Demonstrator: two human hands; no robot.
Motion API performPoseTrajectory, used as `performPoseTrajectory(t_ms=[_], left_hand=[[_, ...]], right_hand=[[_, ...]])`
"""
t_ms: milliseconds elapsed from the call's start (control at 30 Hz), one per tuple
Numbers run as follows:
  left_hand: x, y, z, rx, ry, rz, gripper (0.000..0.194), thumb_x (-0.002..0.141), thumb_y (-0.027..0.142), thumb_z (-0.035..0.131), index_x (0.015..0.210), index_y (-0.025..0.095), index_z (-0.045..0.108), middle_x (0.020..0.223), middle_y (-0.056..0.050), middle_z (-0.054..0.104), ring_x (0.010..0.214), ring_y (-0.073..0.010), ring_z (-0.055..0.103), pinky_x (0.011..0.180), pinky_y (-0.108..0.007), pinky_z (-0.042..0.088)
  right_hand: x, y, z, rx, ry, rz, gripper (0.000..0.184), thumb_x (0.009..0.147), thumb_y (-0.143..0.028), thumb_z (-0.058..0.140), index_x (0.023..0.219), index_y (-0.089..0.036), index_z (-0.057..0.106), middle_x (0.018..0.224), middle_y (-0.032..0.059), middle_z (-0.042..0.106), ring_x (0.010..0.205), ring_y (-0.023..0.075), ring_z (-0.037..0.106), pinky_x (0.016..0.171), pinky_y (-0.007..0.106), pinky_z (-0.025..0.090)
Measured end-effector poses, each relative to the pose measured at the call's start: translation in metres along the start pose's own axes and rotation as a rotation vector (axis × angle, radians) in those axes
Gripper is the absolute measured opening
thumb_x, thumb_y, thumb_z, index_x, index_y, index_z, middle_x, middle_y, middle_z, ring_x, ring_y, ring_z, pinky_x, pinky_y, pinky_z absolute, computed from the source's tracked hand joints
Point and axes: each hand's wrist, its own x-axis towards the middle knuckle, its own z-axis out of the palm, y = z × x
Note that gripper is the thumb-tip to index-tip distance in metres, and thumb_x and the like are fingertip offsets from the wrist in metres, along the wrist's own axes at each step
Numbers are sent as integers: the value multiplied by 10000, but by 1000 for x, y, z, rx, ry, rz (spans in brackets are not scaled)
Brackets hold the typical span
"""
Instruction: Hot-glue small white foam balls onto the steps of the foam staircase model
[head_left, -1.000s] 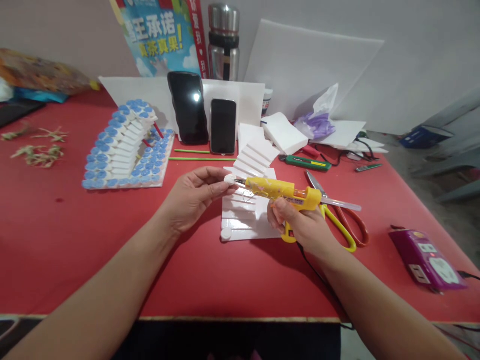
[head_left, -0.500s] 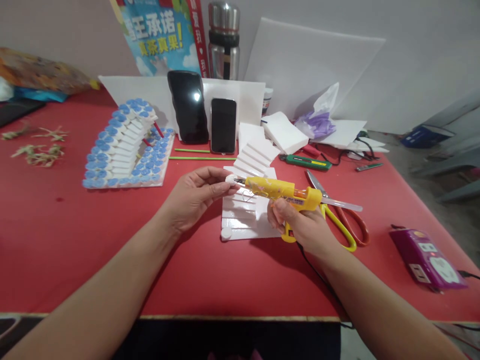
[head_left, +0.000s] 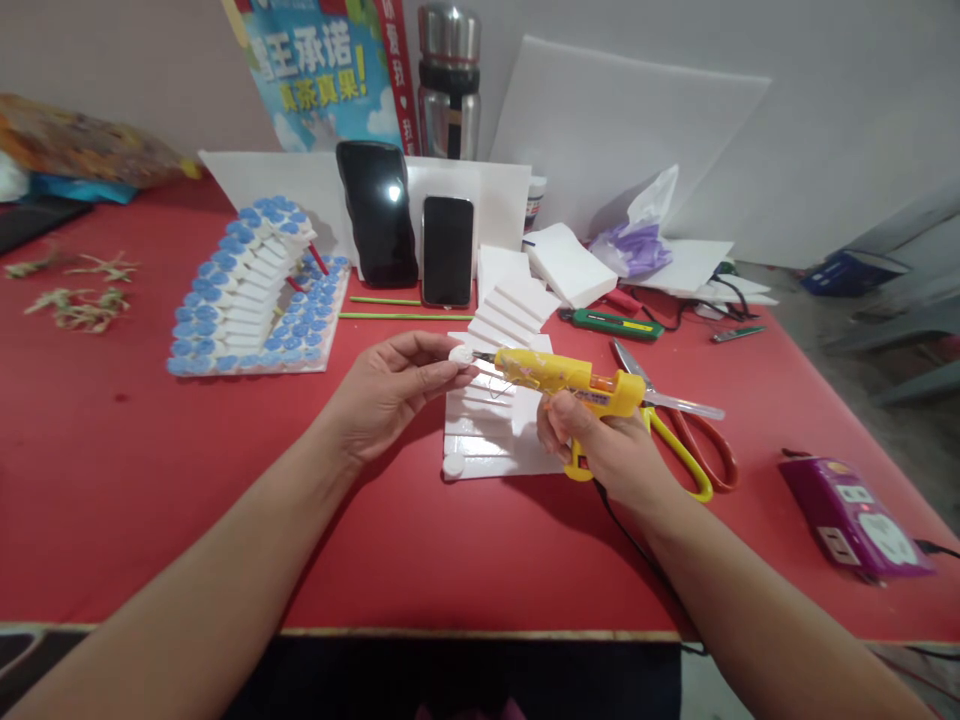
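My left hand [head_left: 390, 390] pinches a small white foam disc [head_left: 459, 355] between thumb and fingertips. My right hand [head_left: 600, 445] grips a yellow hot glue gun [head_left: 570, 378], whose nozzle points left at the disc and just about touches it. Below both hands lies a white foam staircase model [head_left: 495, 400] on a white base, with another white disc [head_left: 453, 465] at its front left corner.
A finished staircase model with blue discs [head_left: 251, 295] stands to the left. Two phones [head_left: 446, 250] lean on a white board. Scissors [head_left: 679, 430], a green cutter [head_left: 611, 323], foam blocks [head_left: 566, 265], green sticks [head_left: 401, 317] and a purple power strip [head_left: 851, 515] lie on the red table [head_left: 112, 480].
The glue gun's tip has drawn slightly away to the right of the disc and lifted a little. The left hand stays put.
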Motion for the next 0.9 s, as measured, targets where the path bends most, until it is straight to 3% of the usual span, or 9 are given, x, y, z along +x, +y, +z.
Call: performPoseTrajectory(t_ms=[167,300,400,500,900], left_hand=[[-1,0,1,14,-3,3,238,680,183,962,866,159,815,886,-40,805,786,-145,765,882,-269,632],[-1,0,2,26,0,0,243,683,196,964,874,167,816,883,-41,806,788,-150,767,864,-266,629],[0,0,1,21,-5,-3,234,687,189,960,870,166,816,879,-38,806,781,-148,767,848,-256,629],[0,0,1,17,-6,-10,238,686,182,960,874,161,815,883,-38,808,775,-143,766,852,-252,630],[-1,-1,3,19,-6,-3,243,681,177,965,867,149,812,874,-42,807,770,-137,769,815,-225,630]], right_hand=[[0,0,-3,44,-18,-13,557,940,-666,652,630,-206,618,606,7,584,528,128,517,513,296,408],[-1,-1,-3,55,-60,-65,426,978,-594,648,817,-214,754,698,24,638,639,160,560,623,329,446],[-1,-1,-3,70,-73,-72,371,997,-557,642,887,-226,767,767,32,680,661,160,559,644,336,450],[-2,-1,-2,87,-61,-70,349,1000,-536,649,879,-223,744,832,37,711,650,149,559,635,331,450],[-2,-4,-3,47,-30,-22,474,951,-616,675,711,-207,668,639,1,582,543,124,511,522,303,383]])
